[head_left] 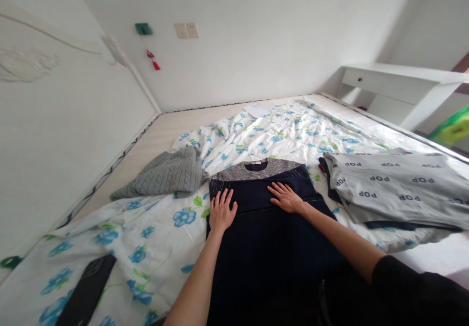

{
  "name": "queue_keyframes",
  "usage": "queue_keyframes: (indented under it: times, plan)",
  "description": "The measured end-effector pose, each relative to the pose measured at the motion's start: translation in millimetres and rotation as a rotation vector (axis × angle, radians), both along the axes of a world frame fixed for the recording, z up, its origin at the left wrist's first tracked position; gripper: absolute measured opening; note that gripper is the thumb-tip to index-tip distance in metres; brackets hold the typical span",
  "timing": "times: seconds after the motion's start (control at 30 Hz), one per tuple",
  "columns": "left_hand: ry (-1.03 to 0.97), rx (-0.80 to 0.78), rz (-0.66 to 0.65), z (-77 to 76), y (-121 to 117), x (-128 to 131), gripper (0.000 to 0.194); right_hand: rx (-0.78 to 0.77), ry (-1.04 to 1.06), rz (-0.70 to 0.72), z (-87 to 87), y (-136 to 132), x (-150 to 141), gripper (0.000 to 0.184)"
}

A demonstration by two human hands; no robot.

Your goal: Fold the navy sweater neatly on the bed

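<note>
Atop floral duvet (157,248) | navy knit sweater (267,248) | left hand (223,211), right hand (286,198) splayed flat, gripping nothing

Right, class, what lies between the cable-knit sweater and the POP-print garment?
The head view shows a navy top beneath the left hand and right hand.

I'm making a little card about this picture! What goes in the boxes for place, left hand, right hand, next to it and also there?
Place: a bed with a blue-flowered blanket
Left hand: flat on a dark blue top
Right hand: flat on the same top
Next to it: a grey knitted sweater and a grey cloth with POP letters
Also there: a black phone
</note>
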State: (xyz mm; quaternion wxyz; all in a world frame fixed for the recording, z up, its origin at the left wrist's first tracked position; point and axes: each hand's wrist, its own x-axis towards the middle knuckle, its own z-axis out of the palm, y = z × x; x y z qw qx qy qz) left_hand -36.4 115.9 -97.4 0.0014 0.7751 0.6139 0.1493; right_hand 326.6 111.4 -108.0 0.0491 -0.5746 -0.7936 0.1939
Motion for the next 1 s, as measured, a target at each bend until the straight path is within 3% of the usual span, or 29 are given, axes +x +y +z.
queue_keyframes:
  times: [0.2, 0.4, 0.57, 0.73, 1.0]
  plan:
    - [0.009, 0.012, -0.003, 0.2, 0.2, 0.3, 0.064, -0.024, -0.054, -0.068, -2.6, -13.3, 73.3, 0.076]
    - [0.007, 0.008, -0.007, -0.7, 2.2, -0.7, 0.065, 0.038, -0.033, -0.109, -12.3, -13.9, 105.1, 0.076]
    - [-0.005, 0.005, -0.003, -3.4, 2.4, -0.9, 0.065, -0.062, -0.009, -0.291, -23.1, -4.8, 132.5, 0.087]
    - [-0.022, -0.031, 0.004, -5.5, 6.5, -2.1, 0.068, -0.118, 0.002, -0.357, -33.6, 4.2, 144.8, 0.088]
    - [-0.026, -0.149, 0.027, -3.8, 3.4, -18.5, 0.07, -0.147, -0.006, -0.466, -29.3, -4.3, 139.7, 0.084]
